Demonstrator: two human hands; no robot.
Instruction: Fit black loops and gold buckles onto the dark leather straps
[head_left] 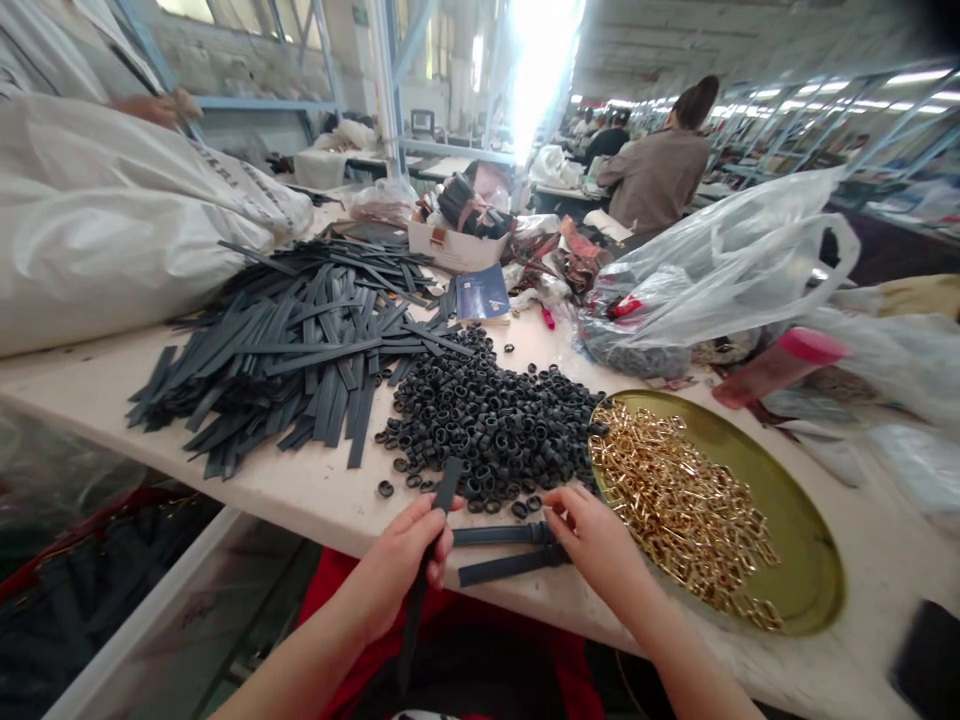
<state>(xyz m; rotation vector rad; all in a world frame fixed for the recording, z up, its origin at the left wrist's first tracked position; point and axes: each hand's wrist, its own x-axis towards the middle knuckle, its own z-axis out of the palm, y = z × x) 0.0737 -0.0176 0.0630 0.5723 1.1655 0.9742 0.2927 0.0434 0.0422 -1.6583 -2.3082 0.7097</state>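
The left hand [405, 552] clasps a flat, dark-grey, leather-like strap [415, 615], the half-curled right hand [591, 532], its hold unclear, beside small black oval loops [491, 425] likely heaped close for reach.

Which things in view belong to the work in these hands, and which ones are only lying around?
Likely in the work:
dark strap in the left hand
two straps by the right hand
strap pile
black rings
gold metal pieces
round tray

Probably just lying about:
blue booklet
pink-lidded container
clear plastic bag
white sack
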